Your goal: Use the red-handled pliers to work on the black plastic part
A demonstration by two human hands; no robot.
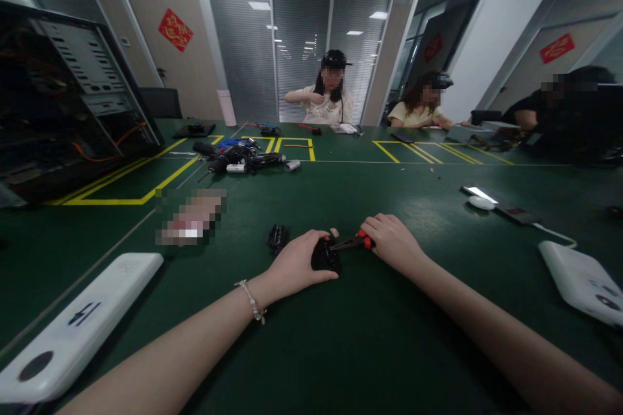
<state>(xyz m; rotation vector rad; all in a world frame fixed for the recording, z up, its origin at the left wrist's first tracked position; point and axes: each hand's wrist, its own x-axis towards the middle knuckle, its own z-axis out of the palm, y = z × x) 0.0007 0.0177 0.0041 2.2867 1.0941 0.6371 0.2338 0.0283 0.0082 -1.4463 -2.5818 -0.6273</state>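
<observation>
My left hand (296, 264) is closed over a small black part (325, 257) that rests on the green table (311, 350). My right hand (392, 241) grips the red handles of a pair of pliers (351, 243). The pliers' dark jaws point left and meet the black part. A bead bracelet circles my left wrist. Another small black piece (277, 238) lies on the table just left of my left hand.
A white device (73, 331) lies near left, another (584, 280) near right. An open computer case (68, 91) stands far left. Black tools (238, 159) are piled mid-table. A phone (511, 211) and a white mouse (481, 202) lie right. Three people sit across.
</observation>
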